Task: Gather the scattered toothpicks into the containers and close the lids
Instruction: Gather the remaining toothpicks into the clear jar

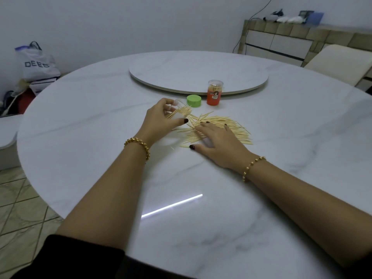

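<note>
Several pale toothpicks [237, 128] lie scattered in a heap on the white marble table [100, 125]. My left hand [161, 119] grips a clear container [180, 109] tipped on its side, with some toothpicks sticking out of its mouth toward the heap. My right hand [217, 143] lies flat with straight fingers pressing on the left part of the heap. A green lid [194, 100] sits on the table just behind the heap. An orange-labelled container [214, 92] stands upright beside it, holding toothpicks, with a clear cap on top.
A round turntable [201, 65] sits raised at the table's middle, right behind the containers. A sideboard [281, 41] and a pale chair [338, 63] stand at the back right. Bags [38, 61] lie on the floor at the left.
</note>
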`<move>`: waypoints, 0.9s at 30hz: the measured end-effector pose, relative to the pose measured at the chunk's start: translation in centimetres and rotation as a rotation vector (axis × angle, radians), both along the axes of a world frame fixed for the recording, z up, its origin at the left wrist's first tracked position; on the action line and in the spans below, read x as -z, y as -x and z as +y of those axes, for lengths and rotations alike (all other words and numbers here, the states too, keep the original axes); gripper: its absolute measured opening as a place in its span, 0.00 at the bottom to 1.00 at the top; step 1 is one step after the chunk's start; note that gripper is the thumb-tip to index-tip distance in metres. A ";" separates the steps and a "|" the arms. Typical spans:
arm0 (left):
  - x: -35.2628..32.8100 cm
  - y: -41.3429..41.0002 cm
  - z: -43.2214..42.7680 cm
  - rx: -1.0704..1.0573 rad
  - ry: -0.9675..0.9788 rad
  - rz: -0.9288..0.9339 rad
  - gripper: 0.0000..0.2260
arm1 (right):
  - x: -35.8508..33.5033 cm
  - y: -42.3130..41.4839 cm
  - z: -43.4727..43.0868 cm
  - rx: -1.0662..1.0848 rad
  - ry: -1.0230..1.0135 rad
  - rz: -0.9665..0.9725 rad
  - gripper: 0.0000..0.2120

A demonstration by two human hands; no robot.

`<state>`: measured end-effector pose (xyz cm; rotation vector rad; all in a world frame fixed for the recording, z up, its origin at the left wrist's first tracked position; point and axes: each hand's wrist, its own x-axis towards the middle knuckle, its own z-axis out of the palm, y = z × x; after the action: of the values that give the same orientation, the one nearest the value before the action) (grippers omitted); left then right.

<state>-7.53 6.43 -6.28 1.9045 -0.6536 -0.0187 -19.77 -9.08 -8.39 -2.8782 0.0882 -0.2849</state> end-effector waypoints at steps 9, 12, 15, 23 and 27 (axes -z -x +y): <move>-0.1 0.2 -0.1 -0.001 0.003 0.007 0.21 | 0.3 -2.5 -2.5 0.015 0.041 -0.188 0.12; -0.2 0.4 -0.2 0.004 0.009 0.013 0.21 | 0.1 -3.1 -2.5 0.003 0.038 -0.281 0.09; -0.1 0.5 -0.5 0.009 0.022 0.020 0.21 | 0.2 -3.7 -2.5 -0.033 0.036 -0.341 0.04; 0.4 0.4 -1.1 -0.004 0.091 0.021 0.20 | 0.6 -3.8 -3.3 0.042 -0.169 -0.489 0.05; 1.0 0.2 -1.3 -0.022 0.073 0.003 0.20 | 0.2 -3.5 -3.8 0.129 -0.347 -0.596 0.06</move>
<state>-7.71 5.12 -7.28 1.8405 -0.6240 0.0164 -16.25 -12.84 -8.57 -2.3395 0.1907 -1.0218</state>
